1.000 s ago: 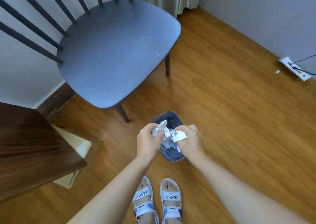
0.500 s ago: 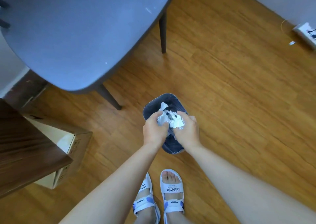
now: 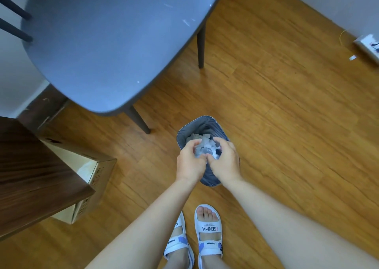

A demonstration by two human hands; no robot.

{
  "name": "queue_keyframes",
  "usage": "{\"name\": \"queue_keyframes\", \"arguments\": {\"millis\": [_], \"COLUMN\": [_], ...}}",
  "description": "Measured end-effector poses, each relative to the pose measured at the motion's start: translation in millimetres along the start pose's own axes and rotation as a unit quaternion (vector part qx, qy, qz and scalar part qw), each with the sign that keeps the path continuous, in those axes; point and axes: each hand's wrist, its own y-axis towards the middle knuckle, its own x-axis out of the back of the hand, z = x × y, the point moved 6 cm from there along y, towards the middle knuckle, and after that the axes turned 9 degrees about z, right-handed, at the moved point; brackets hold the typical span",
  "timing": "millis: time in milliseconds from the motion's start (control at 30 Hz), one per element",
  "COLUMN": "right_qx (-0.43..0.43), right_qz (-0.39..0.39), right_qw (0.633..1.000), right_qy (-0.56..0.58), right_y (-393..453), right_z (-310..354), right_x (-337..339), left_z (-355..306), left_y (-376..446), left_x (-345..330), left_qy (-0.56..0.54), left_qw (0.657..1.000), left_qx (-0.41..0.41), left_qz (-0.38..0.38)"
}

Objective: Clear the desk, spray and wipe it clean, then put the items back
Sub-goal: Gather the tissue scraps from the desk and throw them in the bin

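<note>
A dark wooden desk (image 3: pixel 30 176) juts in at the left edge, with an open cardboard box (image 3: pixel 90 178) on the floor partly beneath its corner. Above them, a blue-grey chair (image 3: pixel 114 42) with dark spindles and legs stands on the wooden floor (image 3: pixel 276 125). At centre, a person standing in white sandals (image 3: pixel 208 227) reaches both arms down over a small grey bin (image 3: pixel 196 125) set on the floor just ahead of the feet. The left hand (image 3: pixel 189 164) and the right hand (image 3: pixel 225 162) meet above the bin's opening, thumbs touching, fingers curled around crumpled white paper (image 3: pixel 205 147); motion blur makes it hard to tell how firmly either hand grips the wad. The paper sits between the two hands at the mouth of the bin, and more pale scraps show inside, beyond the fingers. Far right, a white power strip (image 3: pixel 367 47) lies on the floor beside the wall.
</note>
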Motion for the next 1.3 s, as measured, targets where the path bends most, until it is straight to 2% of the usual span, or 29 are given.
{"name": "queue_keyframes", "arguments": {"millis": [267,500,700,1033,1300], "right_qx": [0.030,0.039,0.072,0.156,0.311], "right_qz": [0.003,0.032,0.057,0.130,0.175], "right_qw": [1.000,0.996,0.982,0.925,0.845], "right_qy": [-0.004,-0.076,-0.162,-0.320,-0.398], "right_y": [-24,-52,-116,-269,-404], "right_z": [25,76,141,291,427], "right_x": [13,35,61,92,70], "left_z": [-16,-54,-84,-150,-175], "left_y": [-26,-71,-144,-345,-519], "left_x": [12,46,95,206,282], "left_qy": [0.026,0.154,0.125,0.166,0.202], "left_qw": [1.000,0.986,0.989,0.967,0.932], "left_qx": [0.001,-0.059,-0.056,-0.074,-0.020], "left_qz": [0.000,-0.027,-0.064,-0.177,-0.301]}}
